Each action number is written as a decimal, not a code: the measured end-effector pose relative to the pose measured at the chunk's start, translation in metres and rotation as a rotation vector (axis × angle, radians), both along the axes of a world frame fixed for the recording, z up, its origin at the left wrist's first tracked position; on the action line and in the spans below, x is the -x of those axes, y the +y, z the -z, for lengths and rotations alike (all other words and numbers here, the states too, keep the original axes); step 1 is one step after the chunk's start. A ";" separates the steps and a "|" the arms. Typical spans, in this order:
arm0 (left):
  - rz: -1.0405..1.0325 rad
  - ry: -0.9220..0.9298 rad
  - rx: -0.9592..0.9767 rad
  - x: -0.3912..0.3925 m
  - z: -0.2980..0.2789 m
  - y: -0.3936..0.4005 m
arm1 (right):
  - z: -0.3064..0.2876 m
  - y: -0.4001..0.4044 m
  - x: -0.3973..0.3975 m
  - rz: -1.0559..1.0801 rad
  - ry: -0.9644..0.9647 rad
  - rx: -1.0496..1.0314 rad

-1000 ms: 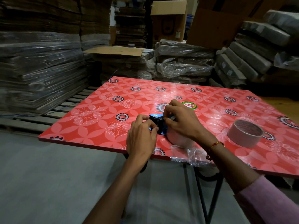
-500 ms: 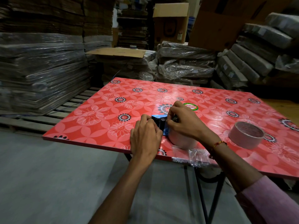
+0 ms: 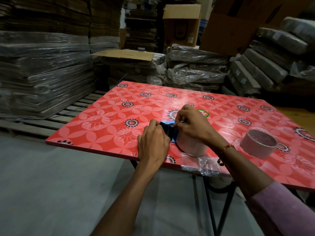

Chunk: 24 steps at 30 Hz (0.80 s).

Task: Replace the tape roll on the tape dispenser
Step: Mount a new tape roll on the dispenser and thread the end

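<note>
Little is changing against a second ago: I am still bracing the blue tape dispenser (image 3: 167,129) with my left hand (image 3: 152,145), fingers curled round it, near the tabletop (image 3: 102,116) front edge. My right hand (image 3: 190,124) is still pinching tape at its head, so threading is likely ongoing. The roll (image 3: 190,148) is sitting loaded; the long axis is running roll-to-head, head pointing away-left. A spare roll (image 3: 258,143) is lying well apart.

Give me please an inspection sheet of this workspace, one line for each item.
Surface: red floral table on a dark metal frame.
Job's things: blue tape dispenser with a tape roll on it; spare tape roll lies flat to the right.
Clutter: crumpled clear film at the near edge.
Grippers: left hand grips the dispenser; right hand pinches at its top.
Cables: nothing seen.
Surroundings: wrapped cardboard stacks, wooden pallet, concrete floor.
</note>
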<state>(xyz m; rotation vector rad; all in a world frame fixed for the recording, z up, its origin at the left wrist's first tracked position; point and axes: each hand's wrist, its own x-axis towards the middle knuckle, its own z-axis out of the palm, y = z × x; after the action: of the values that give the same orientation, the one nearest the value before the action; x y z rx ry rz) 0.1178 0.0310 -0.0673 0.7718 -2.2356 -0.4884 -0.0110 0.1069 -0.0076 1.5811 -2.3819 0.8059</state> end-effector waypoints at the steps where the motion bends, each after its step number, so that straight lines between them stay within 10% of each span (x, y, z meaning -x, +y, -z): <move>1: -0.006 -0.006 0.003 0.000 0.000 0.000 | -0.001 -0.001 -0.001 0.004 0.012 -0.010; 24: -0.151 -0.049 -0.082 0.002 -0.003 0.000 | 0.001 -0.008 -0.006 0.069 0.072 -0.043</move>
<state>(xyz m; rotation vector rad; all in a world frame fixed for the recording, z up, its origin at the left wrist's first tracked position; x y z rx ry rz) 0.1155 0.0312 -0.0645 0.9972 -2.1925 -0.4943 -0.0047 0.0990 -0.0088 1.5078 -2.4040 0.6772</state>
